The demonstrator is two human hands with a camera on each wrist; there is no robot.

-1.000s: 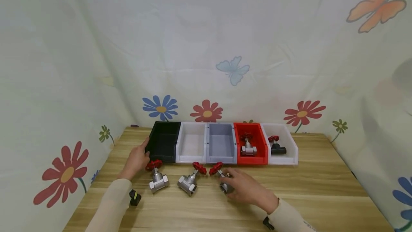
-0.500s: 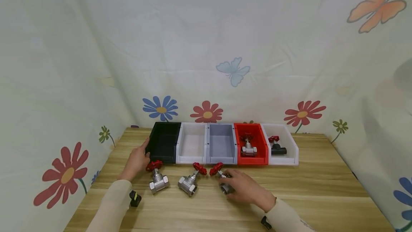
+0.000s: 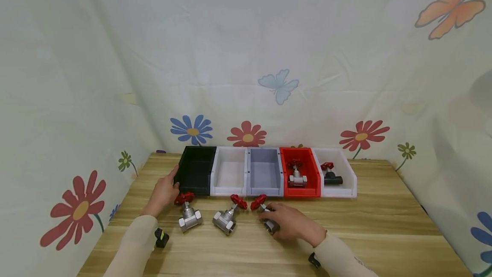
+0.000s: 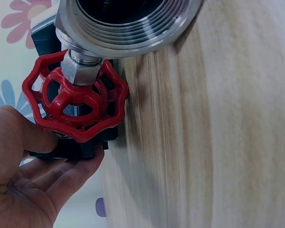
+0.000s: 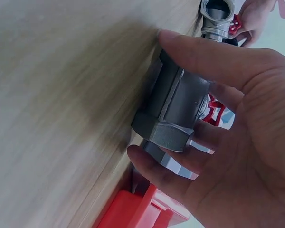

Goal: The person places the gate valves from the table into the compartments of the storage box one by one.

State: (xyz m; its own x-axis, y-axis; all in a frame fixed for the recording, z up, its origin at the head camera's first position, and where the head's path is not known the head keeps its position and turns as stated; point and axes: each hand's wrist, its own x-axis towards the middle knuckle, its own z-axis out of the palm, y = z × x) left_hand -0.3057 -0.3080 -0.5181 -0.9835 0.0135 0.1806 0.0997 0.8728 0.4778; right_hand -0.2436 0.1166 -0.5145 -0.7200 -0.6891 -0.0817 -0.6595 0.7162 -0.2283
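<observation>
Left hand: pinching the left side of the black bin, toward the back left corner of the bench. Right hand: fingers curled round the right valve, mid-bench, before the grey bin. Left valve, middle valve: lying on the bench, same row.

Muted light; soft shadows on table; 2 wrist views seem hazy.

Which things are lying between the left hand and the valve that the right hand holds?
The head view shows two: a left valve close to the left hand, and a middle valve, apart from it on the table.
</observation>
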